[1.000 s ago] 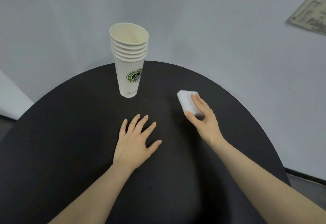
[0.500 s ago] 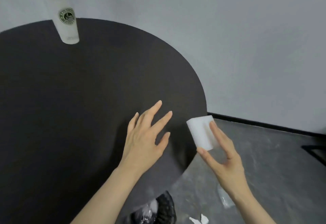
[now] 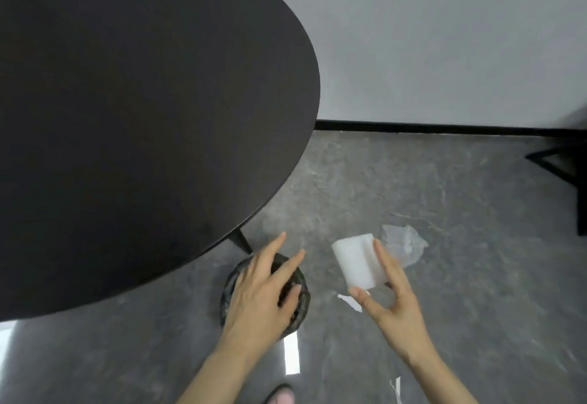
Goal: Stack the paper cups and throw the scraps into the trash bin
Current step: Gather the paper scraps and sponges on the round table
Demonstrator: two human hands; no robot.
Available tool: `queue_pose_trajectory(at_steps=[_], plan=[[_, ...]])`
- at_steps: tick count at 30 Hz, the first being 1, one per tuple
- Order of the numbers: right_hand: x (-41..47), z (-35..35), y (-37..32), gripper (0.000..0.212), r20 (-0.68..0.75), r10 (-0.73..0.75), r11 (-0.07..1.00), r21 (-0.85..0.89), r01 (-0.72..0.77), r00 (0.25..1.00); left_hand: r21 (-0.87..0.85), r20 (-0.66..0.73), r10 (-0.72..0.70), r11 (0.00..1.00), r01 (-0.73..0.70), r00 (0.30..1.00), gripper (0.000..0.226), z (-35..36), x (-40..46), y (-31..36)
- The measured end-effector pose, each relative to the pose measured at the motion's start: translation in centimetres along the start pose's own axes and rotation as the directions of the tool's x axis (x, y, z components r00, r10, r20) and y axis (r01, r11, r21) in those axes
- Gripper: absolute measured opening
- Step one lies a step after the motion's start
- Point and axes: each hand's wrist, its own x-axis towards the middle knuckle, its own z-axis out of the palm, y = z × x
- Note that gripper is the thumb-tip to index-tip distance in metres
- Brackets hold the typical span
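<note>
White foam, one block (image 3: 357, 260) of it, sat pinched in the person's right hand (image 3: 392, 303), the thumb under its near end and the long fingers (image 3: 386, 263) laid straight along its far side, so the block was held up in the air over the grey floor (image 3: 444, 181) and just to the right of the trash bin (image 3: 298, 305). One bin was all I could see, a small round one lined with a black bag, standing on the floor beside the table leg (image 3: 239, 240); most of its mouth was covered by the left hand (image 3: 260, 292), which hung above it with fingers spread and fairly straight, gripping nothing. Whether that hand touched the rim I could not tell. One round black table (image 3: 143, 101) filled the left side, with its edge curving past both hands. On the floor I counted three loose bits: one crumpled clear plastic wrapper (image 3: 401, 244) just behind the right hand, one white paper scrap (image 3: 349, 302) under the block, and one more scrap (image 3: 395, 387) nearer the person's forearm. One shoe tip (image 3: 279, 395) showed at the bottom edge. No cups were in sight from where the person looked.
</note>
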Motion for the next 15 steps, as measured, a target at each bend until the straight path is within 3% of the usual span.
queue_pose_trajectory(at_steps=[2,6,15], plan=[[-0.6,2.6,2.9,0.086,0.036,0.023,1.000,-0.001,-0.023,0.999,0.004,0.046,-0.115,0.993,0.115,0.992,0.054,0.8,-1.1,-2.6],[-0.8,8.9,8.1,0.089,0.092,0.066,0.998,0.007,-0.067,0.994,0.037,0.050,-0.193,0.981,0.192,0.980,0.055,1.6,-1.8,-6.8],[1.3,18.4,16.1,0.095,0.253,0.195,0.979,-0.107,-0.173,0.948,0.040,0.025,-0.165,0.986,0.164,0.986,0.053,4.0,-3.2,-11.9]])
